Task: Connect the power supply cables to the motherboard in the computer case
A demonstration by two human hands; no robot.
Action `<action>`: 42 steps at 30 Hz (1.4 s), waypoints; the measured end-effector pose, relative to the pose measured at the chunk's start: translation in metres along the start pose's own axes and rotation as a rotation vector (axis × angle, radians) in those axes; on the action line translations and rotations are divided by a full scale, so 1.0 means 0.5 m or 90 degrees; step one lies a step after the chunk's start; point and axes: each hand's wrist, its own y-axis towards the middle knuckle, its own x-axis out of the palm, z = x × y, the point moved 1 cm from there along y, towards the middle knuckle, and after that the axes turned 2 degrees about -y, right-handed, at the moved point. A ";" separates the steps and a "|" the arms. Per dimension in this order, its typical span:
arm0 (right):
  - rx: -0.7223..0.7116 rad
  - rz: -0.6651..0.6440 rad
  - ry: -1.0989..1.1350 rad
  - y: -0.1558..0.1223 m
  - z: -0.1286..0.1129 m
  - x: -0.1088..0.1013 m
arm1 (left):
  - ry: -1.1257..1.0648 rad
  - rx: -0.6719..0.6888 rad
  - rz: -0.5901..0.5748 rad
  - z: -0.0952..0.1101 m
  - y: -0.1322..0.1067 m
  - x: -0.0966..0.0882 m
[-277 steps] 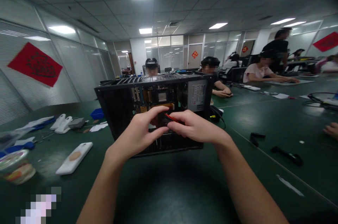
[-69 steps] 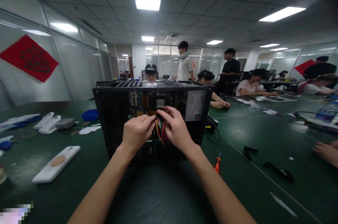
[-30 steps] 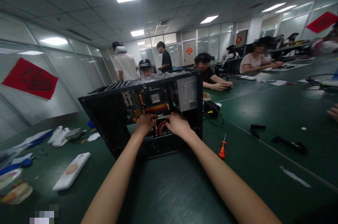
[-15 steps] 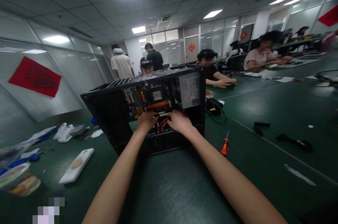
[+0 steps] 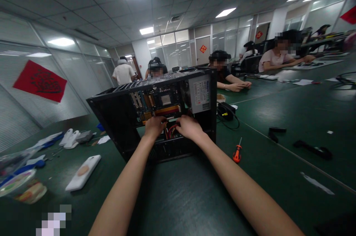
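A black computer case (image 5: 107,117) stands open-sided on the green table, its motherboard (image 5: 174,93) facing me and a silver power supply (image 5: 199,95) at its upper right. Both my hands reach inside, just below the motherboard's red and yellow memory slots (image 5: 167,111). My left hand (image 5: 154,128) has its fingers curled in towards the middle. Opposite it, my right hand (image 5: 189,126) is curled the same way. A thin pale strip (image 5: 170,119) shows between the fingertips; what they grip is too small to make out. Red and dark cables (image 5: 172,130) hang between the hands.
Right of the case lie an orange screwdriver (image 5: 237,153), a black adapter with cable (image 5: 226,111) and black plastic pieces (image 5: 313,149). On the left are a white phone (image 5: 83,173), a clear food tub (image 5: 23,188) and white connectors (image 5: 70,138). Other people sit across the table.
My hands hold almost the same place in the case. The view has shifted slightly. In the background, the standing person in black has dropped mostly behind the seated person.
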 end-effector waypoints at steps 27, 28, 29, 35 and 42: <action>-0.015 0.085 0.057 -0.009 -0.009 -0.012 | -0.404 0.110 -0.127 -0.001 -0.053 -0.020; -0.017 0.090 0.059 -0.010 -0.009 -0.013 | -0.419 0.134 -0.184 0.001 -0.056 -0.019; -0.022 0.091 0.061 -0.010 -0.010 -0.014 | -0.418 0.149 -0.228 0.003 -0.057 -0.016; -0.023 0.090 0.036 -0.010 -0.012 -0.016 | -0.339 0.167 -0.217 -0.003 -0.044 0.001; 0.004 0.082 0.075 0.017 -0.001 0.006 | -0.102 0.091 -0.153 0.024 -0.061 -0.019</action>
